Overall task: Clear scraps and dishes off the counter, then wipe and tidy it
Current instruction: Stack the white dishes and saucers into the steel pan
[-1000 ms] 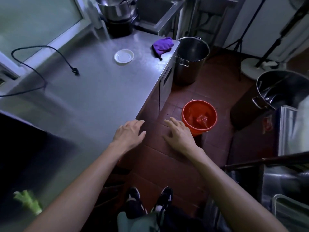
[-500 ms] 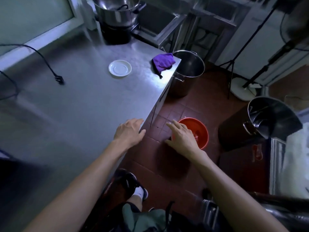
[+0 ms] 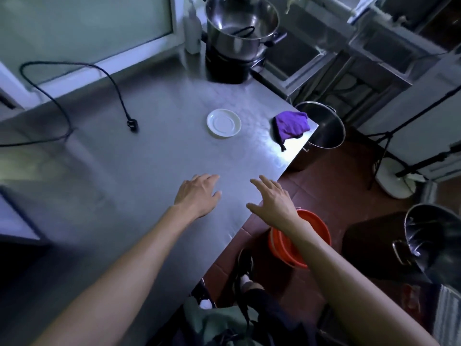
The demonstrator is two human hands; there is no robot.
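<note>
A steel counter (image 3: 139, 176) fills the left and middle of the view. On it lie a small white saucer (image 3: 223, 123) and, near the far right corner, a crumpled purple cloth (image 3: 291, 125). My left hand (image 3: 198, 193) hovers palm down over the counter, fingers apart, holding nothing. My right hand (image 3: 272, 198) is over the counter's right edge, also empty with fingers spread. Both hands are well short of the saucer and cloth. An orange bucket (image 3: 299, 240) stands on the floor under my right forearm.
A black power cord with plug (image 3: 132, 124) trails over the counter's left side. A steel pot on a black burner (image 3: 237, 33) and a white bottle (image 3: 192, 33) stand at the back. Steel pots (image 3: 324, 126) (image 3: 434, 243) stand on the red tile floor.
Both hands have moved forward and left, from over the floor and counter edge to over the counter. The view has shifted toward the saucer and cloth; the bucket now sits under my right forearm.
</note>
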